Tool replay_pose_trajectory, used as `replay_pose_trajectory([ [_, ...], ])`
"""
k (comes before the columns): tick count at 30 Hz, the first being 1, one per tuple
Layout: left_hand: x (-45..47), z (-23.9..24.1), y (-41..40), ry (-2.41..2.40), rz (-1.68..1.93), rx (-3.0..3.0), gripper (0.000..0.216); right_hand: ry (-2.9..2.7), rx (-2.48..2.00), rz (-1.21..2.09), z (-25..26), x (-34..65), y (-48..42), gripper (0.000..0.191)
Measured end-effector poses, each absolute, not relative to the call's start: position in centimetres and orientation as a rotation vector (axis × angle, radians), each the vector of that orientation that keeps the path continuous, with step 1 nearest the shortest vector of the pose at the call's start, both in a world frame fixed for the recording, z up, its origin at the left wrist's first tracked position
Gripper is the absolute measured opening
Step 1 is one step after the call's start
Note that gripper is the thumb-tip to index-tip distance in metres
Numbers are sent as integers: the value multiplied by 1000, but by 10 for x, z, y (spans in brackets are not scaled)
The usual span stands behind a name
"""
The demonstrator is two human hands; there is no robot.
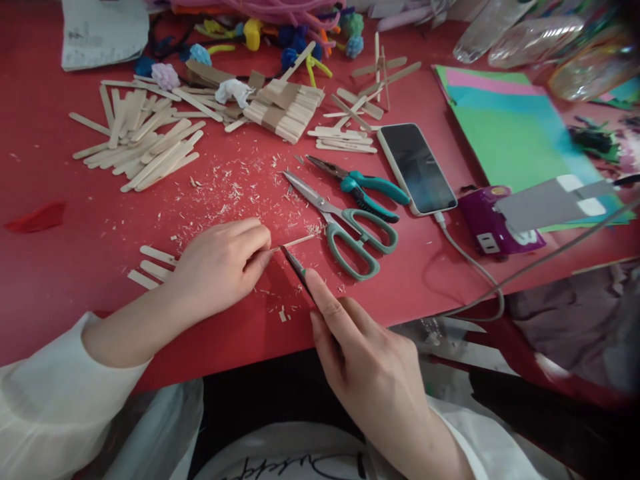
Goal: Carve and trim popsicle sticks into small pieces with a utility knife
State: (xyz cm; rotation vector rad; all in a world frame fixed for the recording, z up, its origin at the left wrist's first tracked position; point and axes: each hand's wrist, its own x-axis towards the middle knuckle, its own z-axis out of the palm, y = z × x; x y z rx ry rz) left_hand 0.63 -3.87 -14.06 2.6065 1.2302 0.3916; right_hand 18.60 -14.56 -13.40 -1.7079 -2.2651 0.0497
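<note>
My left hand (223, 263) rests on the red table (60, 267) and pinches one end of a thin wooden stick (295, 242) that points to the right. My right hand (367, 363) grips a small craft knife (295, 261), index finger laid along its back. The blade tip touches the stick close to my left fingertips. Wood shavings (235, 190) are scattered over the table beyond the hands. A few cut stick pieces (153, 265) lie just left of my left hand.
Green-handled scissors (350, 233) and teal pliers (363, 187) lie right of the stick. A phone (416, 168) on a cable sits beyond them. Piles of craft sticks (145, 143), a stick bundle (287, 110), pipe cleaners (280, 30) and coloured paper (510, 127) lie further back.
</note>
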Motion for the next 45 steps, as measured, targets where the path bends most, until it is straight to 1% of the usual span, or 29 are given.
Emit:
replay_pose_trajectory([
  [7,6,-140,-39,1239,350,2585,19,-2263,-1696,27,-134,185,-145,38],
  [12,7,-140,-40,1229,420,2554,14,-2277,-1685,9,-131,186,-144,38],
  [19,11,-137,-42,1293,426,2669,21,-2318,-1681,-54,-130,182,-143,38],
  [24,15,-138,-43,1318,445,2687,20,-2321,-1712,-110,-131,177,-141,41],
  [27,15,-139,-43,1370,437,2678,19,-2329,-1695,-79,-131,179,-144,41],
  [35,13,-137,-41,1311,425,2641,19,-2258,-1678,32,-125,185,-151,40],
  [45,11,-138,-41,1310,480,2620,19,-2201,-1697,47,-135,186,-137,38],
])
